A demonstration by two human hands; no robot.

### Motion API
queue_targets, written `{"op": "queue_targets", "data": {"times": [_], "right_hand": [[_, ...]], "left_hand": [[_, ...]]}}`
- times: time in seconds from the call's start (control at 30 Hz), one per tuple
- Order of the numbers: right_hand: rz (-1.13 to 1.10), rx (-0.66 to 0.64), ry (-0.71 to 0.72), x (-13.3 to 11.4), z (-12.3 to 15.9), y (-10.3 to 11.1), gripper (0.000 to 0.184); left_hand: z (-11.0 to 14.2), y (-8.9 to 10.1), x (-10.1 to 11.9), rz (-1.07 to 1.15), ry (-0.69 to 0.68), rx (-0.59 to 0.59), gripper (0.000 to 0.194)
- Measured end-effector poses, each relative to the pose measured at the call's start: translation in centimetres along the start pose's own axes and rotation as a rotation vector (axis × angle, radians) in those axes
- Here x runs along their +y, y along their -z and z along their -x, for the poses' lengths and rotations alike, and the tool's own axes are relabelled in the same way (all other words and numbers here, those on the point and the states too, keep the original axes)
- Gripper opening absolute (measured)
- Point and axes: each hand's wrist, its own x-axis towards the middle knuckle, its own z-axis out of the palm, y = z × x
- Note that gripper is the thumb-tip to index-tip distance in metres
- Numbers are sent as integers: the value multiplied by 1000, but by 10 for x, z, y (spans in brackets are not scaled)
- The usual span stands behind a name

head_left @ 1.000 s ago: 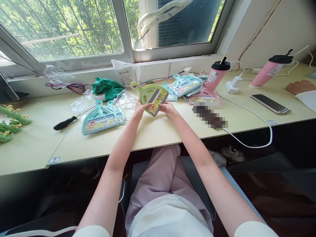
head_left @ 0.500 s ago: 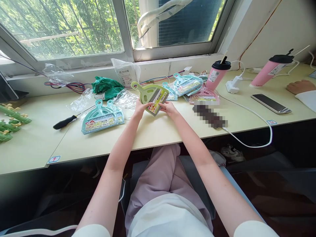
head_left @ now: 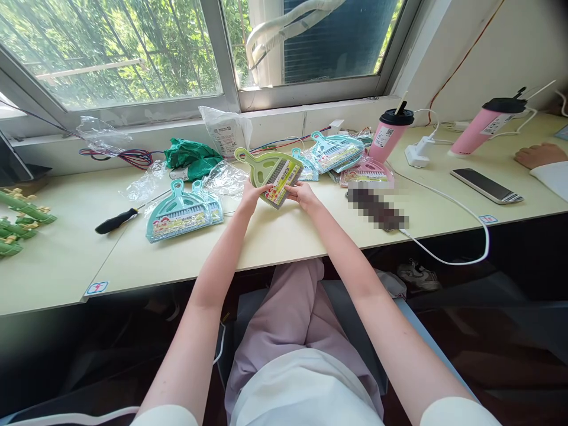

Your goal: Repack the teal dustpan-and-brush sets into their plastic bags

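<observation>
A green mini dustpan and brush set (head_left: pixel 266 168) with a printed label is held tilted above the table, its handle to the upper left. My left hand (head_left: pixel 252 196) grips its lower left edge, and my right hand (head_left: pixel 302 194) pinches its right edge near the label. To the left lie wrapped teal dustpan sets (head_left: pixel 184 213). Behind and to the right, more blue-teal dustpan sets (head_left: pixel 335 151) are piled beside a pink dustpan set (head_left: pixel 368 174).
A screwdriver (head_left: pixel 116 220), crumpled green plastic (head_left: pixel 191 157) and clear wrappers lie left. Pink cups (head_left: pixel 385 139), a power adapter (head_left: pixel 419 152), a phone (head_left: pixel 486 186) and a white cable (head_left: pixel 444 188) are right. Another person's hand (head_left: pixel 539 155) rests at far right.
Almost nothing differs; both hands keep hold of the green dustpan set in the same place, with only a very slight shift of the view.
</observation>
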Motion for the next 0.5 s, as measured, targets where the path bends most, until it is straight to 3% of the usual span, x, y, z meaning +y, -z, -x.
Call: {"op": "queue_targets", "data": {"times": [0.5], "right_hand": [[4,-39,1,3,-3,3,23]], "left_hand": [[1,1,3,-25,10,0,89]]}}
